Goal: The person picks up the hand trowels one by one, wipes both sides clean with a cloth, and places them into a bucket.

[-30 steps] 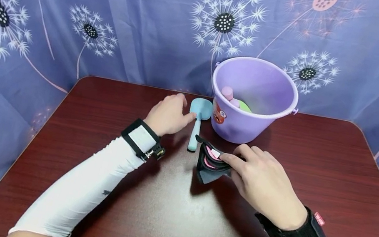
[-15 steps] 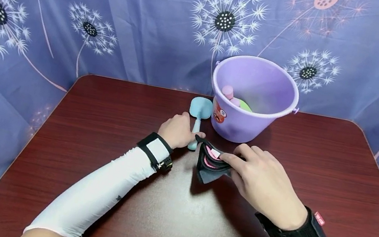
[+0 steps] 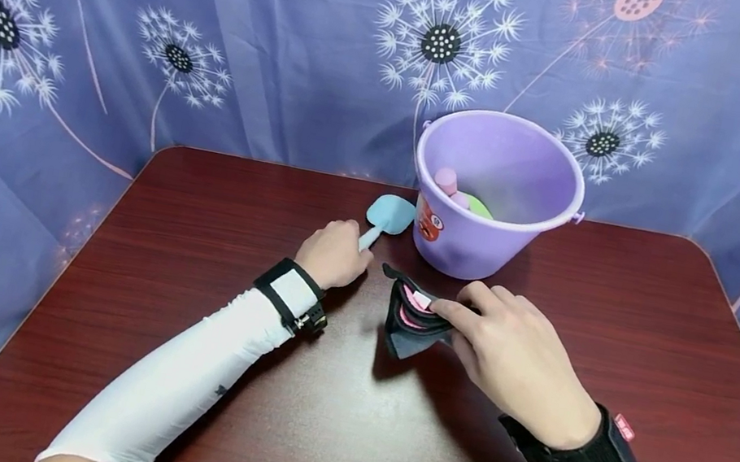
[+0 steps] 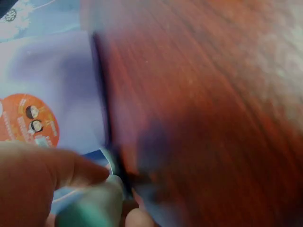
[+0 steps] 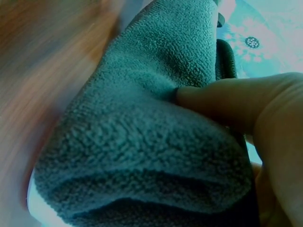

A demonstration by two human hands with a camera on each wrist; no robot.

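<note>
My left hand (image 3: 334, 253) grips the handle of a light blue toy shovel (image 3: 391, 214), whose blade points away toward the back of the table. In the left wrist view the pale handle end (image 4: 94, 205) sticks out blurred between thumb and fingers. My right hand (image 3: 520, 348) pinches a folded dark grey fleece piece (image 3: 411, 343) with black edging, pink inside and a small white label. Close up in the right wrist view, the thumb (image 5: 213, 99) presses into the fuzzy grey cloth (image 5: 137, 123); what kind of garment or pouch it is, I cannot tell.
A purple bucket (image 3: 467, 244) with an orange-red sticker stands at the back, just right of the shovel blade. Inside it lie pink pieces (image 3: 447, 179) and something green (image 3: 479, 206). A blue dandelion-print curtain (image 3: 299, 45) hangs behind the dark red wooden table (image 3: 217, 212).
My left hand came down from beside the shovel's blade to its handle and gripped it. The handle then swung left, tilting the shovel. The right hand and fleece piece stayed in place.
</note>
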